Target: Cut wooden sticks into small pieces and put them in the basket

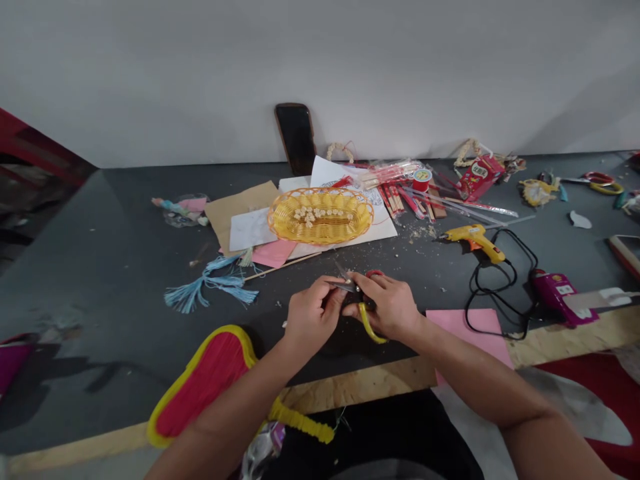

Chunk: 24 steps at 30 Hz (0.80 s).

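Observation:
My right hand (393, 305) is closed around scissors (369, 323) with red and yellow handles. The scissor blades point left, toward my left hand (316, 308). My left hand is closed in a pinch beside the blades, and a tiny pale piece shows between the two hands; what the left fingers grip is too small to name. Just beyond the hands sits a yellow woven basket (320, 230) with small pale pieces inside, resting on papers.
A phone (296, 139) leans on the wall. Blue tassels (213, 287) and a red-and-yellow padded item (205, 380) lie left. On the right are a yellow glue gun (475, 241) with a black cord, pink paper (470, 327) and a purple box (563, 297).

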Tool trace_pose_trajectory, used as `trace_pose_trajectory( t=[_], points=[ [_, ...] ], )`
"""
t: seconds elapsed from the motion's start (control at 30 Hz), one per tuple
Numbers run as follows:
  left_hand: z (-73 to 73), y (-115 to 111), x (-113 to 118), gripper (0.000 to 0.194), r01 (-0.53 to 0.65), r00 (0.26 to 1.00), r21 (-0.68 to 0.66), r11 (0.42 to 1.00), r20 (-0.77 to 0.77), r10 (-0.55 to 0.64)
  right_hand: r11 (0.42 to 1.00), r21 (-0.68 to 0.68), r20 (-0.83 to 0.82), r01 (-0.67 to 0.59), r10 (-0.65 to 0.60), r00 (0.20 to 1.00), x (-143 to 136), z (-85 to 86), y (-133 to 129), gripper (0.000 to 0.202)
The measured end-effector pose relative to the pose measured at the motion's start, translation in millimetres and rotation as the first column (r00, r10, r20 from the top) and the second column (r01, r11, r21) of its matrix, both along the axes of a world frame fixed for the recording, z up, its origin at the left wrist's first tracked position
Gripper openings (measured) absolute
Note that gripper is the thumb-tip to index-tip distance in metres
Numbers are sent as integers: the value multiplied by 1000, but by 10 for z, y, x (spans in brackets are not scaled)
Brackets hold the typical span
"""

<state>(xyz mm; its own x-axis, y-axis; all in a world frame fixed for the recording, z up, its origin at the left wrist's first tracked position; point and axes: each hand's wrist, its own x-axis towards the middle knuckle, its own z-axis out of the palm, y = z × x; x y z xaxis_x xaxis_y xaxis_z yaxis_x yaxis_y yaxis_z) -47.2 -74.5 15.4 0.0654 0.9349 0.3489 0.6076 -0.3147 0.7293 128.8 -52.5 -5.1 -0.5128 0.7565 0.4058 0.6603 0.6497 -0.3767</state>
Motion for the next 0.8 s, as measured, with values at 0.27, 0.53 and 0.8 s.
trace_pose_trajectory(
  t=[0.27, 0.53, 0.8],
  points=[
    [86, 13, -43, 12, 52, 994, -139, 989, 97, -39, 1000, -22, -20, -20, 20, 1000, -22, 27, 8, 64],
    [193, 3, -58, 12, 141, 980, -220, 965, 166, -105, 998, -13, -41, -65, 64, 997, -17, 9, -12, 64],
    [89, -10, -32, 13, 44, 995, -137, 990, 93, -31, 999, -23, 7, -30, 30, 1000, -33, -36, -33, 61]
  ],
)
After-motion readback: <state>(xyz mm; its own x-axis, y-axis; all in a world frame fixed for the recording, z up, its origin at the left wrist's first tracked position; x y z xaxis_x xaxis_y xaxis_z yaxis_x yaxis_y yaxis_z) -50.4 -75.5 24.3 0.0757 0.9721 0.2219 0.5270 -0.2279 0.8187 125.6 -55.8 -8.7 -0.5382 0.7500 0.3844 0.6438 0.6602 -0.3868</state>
